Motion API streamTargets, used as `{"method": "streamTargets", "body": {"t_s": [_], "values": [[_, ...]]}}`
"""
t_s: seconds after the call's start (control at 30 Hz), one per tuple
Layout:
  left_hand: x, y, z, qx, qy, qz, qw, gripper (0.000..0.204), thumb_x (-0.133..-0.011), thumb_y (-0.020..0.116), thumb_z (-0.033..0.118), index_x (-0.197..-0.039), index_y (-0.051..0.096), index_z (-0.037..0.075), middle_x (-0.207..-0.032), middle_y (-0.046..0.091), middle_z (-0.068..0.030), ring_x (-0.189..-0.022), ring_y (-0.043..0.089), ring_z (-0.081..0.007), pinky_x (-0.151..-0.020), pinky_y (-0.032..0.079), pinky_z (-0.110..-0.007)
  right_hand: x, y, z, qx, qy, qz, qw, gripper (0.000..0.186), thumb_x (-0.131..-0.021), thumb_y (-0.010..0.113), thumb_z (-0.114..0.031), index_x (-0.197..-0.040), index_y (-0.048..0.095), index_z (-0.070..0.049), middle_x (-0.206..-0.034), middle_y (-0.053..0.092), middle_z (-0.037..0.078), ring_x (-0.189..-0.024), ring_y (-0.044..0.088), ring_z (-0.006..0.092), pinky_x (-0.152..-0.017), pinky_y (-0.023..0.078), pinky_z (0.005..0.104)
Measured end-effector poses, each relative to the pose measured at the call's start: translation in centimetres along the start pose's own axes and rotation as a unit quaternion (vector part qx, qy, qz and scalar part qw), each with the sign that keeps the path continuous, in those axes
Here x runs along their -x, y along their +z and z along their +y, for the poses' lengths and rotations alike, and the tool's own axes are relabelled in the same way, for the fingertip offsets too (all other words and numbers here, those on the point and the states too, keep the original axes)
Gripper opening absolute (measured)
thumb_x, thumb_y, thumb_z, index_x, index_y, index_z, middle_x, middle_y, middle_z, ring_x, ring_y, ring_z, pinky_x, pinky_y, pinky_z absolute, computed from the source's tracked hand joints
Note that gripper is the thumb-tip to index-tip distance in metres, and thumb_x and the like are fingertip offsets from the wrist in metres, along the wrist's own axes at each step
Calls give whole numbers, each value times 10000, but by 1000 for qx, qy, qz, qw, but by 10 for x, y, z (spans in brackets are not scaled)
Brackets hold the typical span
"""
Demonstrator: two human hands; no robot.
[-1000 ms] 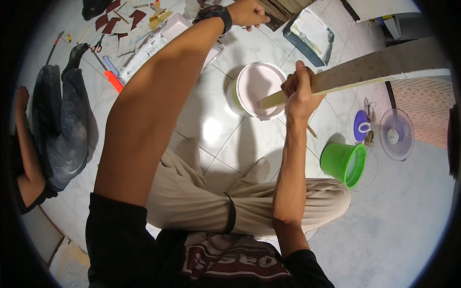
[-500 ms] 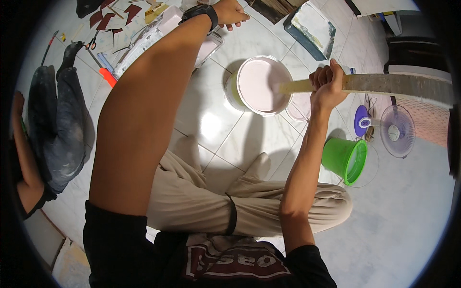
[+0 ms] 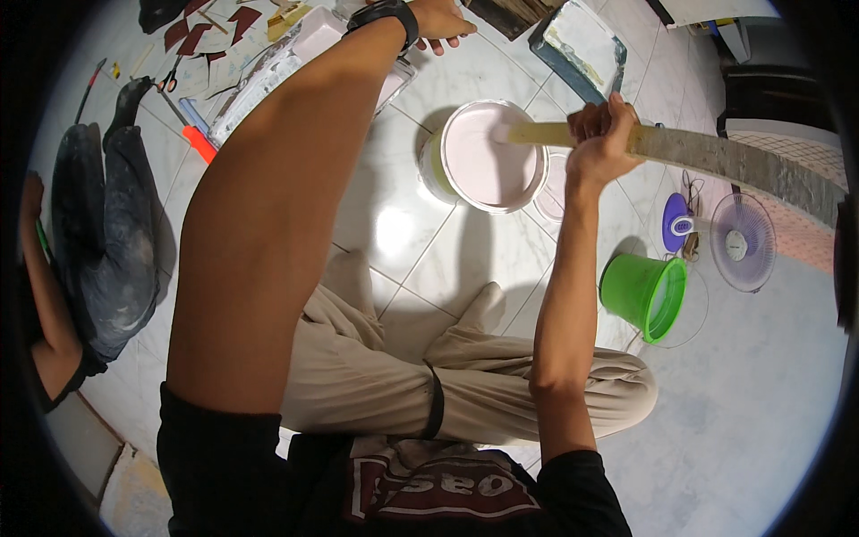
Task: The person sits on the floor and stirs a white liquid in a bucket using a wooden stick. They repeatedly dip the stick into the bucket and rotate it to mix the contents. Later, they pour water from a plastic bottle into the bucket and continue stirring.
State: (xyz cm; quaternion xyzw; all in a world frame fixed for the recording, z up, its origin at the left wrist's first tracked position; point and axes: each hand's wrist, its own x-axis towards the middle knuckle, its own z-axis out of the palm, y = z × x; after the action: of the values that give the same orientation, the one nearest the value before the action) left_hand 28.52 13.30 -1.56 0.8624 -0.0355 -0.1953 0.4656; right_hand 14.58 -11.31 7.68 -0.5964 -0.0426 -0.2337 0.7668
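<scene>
My right hand (image 3: 607,150) is wrapped round a long flat wooden stick (image 3: 716,154). The stick's yellowish end dips into pale pink paint (image 3: 479,166), which fills a white bucket (image 3: 437,176) on the tiled floor in front of me. Out to the right, past my fist, the stick's grey length runs toward the picture's edge. My left hand (image 3: 437,22) is raised at the top, beside a long tray (image 3: 268,76) that my forearm partly covers. Its fingers are apart and loosely bent, with nothing seen in them.
A pink-smeared round lid (image 3: 552,192) lies beside the bucket. A paint tray (image 3: 580,52) sits beyond it. To the right stand a green bucket (image 3: 631,291) and a purple fan (image 3: 738,242). Scissors (image 3: 168,80) and a red-handled tool (image 3: 199,143) lie left, near another person's legs (image 3: 107,242).
My right hand has moved slightly up and left, and the stick's end has swung to the far side of the paint. My left hand has shifted slightly right, its fingers loosening.
</scene>
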Motion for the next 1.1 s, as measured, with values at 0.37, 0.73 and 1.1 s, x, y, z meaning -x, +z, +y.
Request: {"method": "streamTargets", "body": {"t_s": [0.37,0.73,1.1], "values": [[8,-6,-8,28,-35,10,999,413,-945,677,382,-1034,736,-18,-892,757,-103,-625,697,-197,-552,556,-319,21,19,-15,-17,111,7,994,349,-874,636,-98,-614,402,-97,-515,348,0,-406,327,107,-411,314,290],[7,-6,-14,47,-49,-3,998,425,-954,662,366,-1084,717,-35,-941,755,-116,-624,696,-206,-550,563,-327,12,-12,-7,40,49,-27,998,267,-866,613,-46,-644,466,-39,-530,394,19,-416,354,106,-421,320,276],[10,-8,-3,48,-51,-9,997,423,-963,644,352,-1082,719,-47,-961,755,-122,-635,699,-207,-550,569,-329,3,19,7,-23,61,69,995,241,-868,616,-139,-686,496,-37,-523,412,36,-405,390,132,-415,396,315]]}}
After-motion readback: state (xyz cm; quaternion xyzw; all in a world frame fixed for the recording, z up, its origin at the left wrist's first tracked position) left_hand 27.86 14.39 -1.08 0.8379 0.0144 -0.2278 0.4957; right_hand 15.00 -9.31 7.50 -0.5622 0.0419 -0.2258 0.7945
